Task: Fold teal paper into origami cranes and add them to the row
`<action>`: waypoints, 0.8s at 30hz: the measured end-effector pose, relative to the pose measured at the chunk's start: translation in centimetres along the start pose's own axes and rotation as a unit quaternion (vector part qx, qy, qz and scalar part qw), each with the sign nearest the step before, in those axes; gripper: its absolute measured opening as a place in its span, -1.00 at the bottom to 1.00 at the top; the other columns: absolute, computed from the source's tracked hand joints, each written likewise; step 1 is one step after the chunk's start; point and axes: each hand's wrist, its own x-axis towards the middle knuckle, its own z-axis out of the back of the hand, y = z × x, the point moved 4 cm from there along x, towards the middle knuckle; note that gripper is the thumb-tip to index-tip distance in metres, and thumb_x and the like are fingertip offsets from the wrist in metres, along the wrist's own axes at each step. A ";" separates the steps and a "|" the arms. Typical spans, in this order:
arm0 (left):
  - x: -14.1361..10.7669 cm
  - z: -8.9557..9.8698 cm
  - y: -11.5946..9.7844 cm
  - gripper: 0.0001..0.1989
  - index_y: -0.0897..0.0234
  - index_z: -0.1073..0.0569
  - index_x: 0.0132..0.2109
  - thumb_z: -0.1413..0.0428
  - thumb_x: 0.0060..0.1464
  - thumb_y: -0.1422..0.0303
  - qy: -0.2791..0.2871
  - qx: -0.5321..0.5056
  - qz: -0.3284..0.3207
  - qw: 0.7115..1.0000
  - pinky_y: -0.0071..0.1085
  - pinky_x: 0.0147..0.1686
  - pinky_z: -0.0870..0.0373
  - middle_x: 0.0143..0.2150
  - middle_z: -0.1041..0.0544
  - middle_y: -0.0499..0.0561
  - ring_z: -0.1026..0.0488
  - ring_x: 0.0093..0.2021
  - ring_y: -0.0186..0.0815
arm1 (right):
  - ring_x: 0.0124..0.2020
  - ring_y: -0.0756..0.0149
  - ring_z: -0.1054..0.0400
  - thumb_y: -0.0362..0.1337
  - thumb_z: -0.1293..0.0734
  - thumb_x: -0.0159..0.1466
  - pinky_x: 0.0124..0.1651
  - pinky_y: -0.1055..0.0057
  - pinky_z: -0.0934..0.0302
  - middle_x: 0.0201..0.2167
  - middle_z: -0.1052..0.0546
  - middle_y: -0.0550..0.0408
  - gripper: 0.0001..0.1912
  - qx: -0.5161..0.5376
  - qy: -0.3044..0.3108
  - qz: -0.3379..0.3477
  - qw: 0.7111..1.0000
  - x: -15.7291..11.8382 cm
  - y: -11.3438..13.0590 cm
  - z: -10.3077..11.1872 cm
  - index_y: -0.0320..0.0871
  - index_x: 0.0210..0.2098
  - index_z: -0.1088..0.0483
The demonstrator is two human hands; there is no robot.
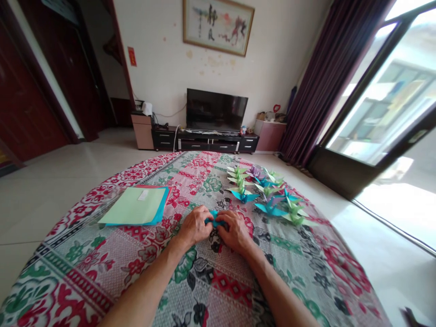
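Note:
A small piece of folded blue paper [214,218] lies between my two hands near the middle of the table. My left hand [198,223] is closed on its left side, and my right hand [234,229] grips its right side. The fingers hide much of its shape. Left of my hands is a stack of square sheets [134,206], light green on top, with blue and red edges showing beneath. Several folded paper cranes [270,205] in green, blue and purple stand in rows to the right, beyond my right hand.
A patterned cloth covers the round table [190,299]. A small white piece [143,195] rests on the paper stack. Past the table's far edge stand a low black cabinet [223,146] and a television [216,111]. A glass door [378,100] is at the right.

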 end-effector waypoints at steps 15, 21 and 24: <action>0.1 0.5 0.5 -0.86 0.25 -0.53 -0.42 -0.08 -0.08 0.51 0.010 -0.029 -0.018 0.999 -0.44 -0.17 -0.31 -0.34 -0.45 0.00 -0.40 -0.25 -0.34 | -0.18 0.25 -0.35 -0.39 -0.28 0.08 -0.04 0.30 -0.16 -0.26 -0.52 0.07 -0.85 0.019 -0.031 -0.018 0.999 0.4 0.1 -0.1 -0.09 -0.41 -0.49; 0.3 0.1 0.4 -0.91 0.24 -0.51 -0.44 -0.10 -0.04 0.44 0.008 -0.002 0.006 1.000 -0.45 -0.19 -0.30 -0.35 -0.43 -0.01 -0.39 -0.26 -0.34 | -0.22 0.27 -0.37 -0.39 -0.29 0.11 -0.09 0.34 -0.19 -0.29 -0.52 0.05 -0.88 0.021 -0.052 -0.005 0.998 0.3 0.3 0.0 -0.12 -0.43 -0.47; 0.4 0.0 0.3 -0.85 0.26 -0.48 -0.47 -0.06 0.01 0.42 0.012 0.016 0.014 1.000 -0.45 -0.19 -0.29 -0.37 -0.41 0.00 -0.38 -0.25 -0.34 | -0.24 0.28 -0.37 -0.40 -0.29 0.11 -0.12 0.37 -0.21 -0.29 -0.52 0.02 -0.90 0.020 -0.066 -0.012 0.998 0.2 0.1 -0.1 -0.15 -0.45 -0.46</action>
